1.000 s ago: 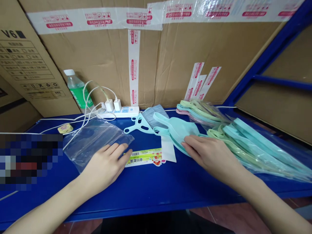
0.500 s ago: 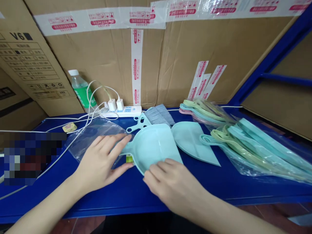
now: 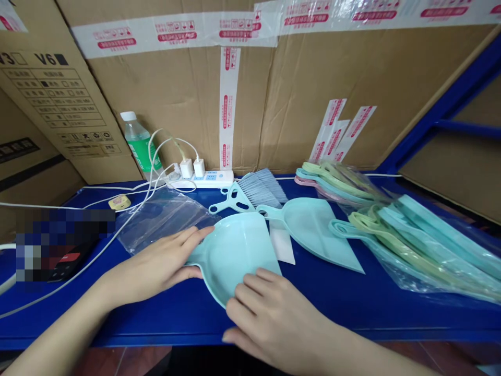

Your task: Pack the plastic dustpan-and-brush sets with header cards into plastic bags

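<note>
Dustpan (image 3: 238, 245) sits flat on the blue shelf (image 3: 352, 308) beside the clear bag (image 3: 160, 216), your left hand (image 3: 156, 266) pinching its handle side and your right hand (image 3: 270, 318) lying open-fingered on the near rim, so I'd hold it level and grip lightly.

Two loose dustpans (image 3: 235, 248), one brush (image 3: 256, 190), one bottle (image 3: 136, 142), two chargers (image 3: 187, 168), perhaps two bagged bundles (image 3: 415, 237).

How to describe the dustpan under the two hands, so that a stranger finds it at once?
On the blue table, look near the front edge, in the middle. A pale blue dustpan lies there, left hand on its handle side, right hand on its near rim. The other loose dustpan, farther back to the right, is untouched.
</note>
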A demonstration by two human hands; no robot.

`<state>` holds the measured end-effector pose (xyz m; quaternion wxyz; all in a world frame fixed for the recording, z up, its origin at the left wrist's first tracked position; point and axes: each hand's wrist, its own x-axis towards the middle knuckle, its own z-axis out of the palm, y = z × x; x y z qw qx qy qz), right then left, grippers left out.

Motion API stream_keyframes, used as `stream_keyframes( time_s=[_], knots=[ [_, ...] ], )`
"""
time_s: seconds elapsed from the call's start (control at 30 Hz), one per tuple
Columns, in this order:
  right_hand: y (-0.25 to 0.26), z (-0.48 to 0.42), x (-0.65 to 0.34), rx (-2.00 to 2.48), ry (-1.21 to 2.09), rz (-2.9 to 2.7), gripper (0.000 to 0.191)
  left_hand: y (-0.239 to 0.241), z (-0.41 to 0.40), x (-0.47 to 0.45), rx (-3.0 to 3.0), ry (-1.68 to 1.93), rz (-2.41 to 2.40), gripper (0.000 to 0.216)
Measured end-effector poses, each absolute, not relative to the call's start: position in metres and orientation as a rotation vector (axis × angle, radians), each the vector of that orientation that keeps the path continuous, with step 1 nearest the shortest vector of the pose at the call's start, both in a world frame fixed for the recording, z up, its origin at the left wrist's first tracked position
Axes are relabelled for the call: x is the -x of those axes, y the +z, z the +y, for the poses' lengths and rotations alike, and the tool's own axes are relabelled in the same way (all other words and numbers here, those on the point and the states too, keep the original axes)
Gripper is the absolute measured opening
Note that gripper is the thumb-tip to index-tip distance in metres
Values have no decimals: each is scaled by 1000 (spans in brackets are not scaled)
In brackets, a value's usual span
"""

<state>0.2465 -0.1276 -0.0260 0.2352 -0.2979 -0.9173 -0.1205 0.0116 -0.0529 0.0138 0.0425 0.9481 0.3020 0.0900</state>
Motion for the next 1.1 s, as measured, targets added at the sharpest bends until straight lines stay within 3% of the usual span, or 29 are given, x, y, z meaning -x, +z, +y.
stream_keyframes(
  time_s=[0.17, 0.33, 0.5, 0.63, 0.83, 1.1],
  knots=[
    [-5, -116, -267, 805, -227, -2381, 53, 27, -49, 6, -2885, 254, 831, 55],
    [12, -83, -296, 1035, -361, -2319, 24, 40, -54, 11, -2846, 216, 914, 45],
    [19, -43, -302, 1277, -371, -2420, 17, 30, -50, 6, -2736, 89, 869, 51],
    [25, -13, -287, 1420, -309, -2528, 26, 20, -47, -4, -2699, 69, 924, 53],
    [19, 25, -265, 1384, -243, -2723, 52, 18, -47, -11, -2726, 117, 905, 39],
    [23, 49, -245, 1145, -286, -2914, 14, 15, -44, -9, -2703, 85, 942, 39]
  ],
)
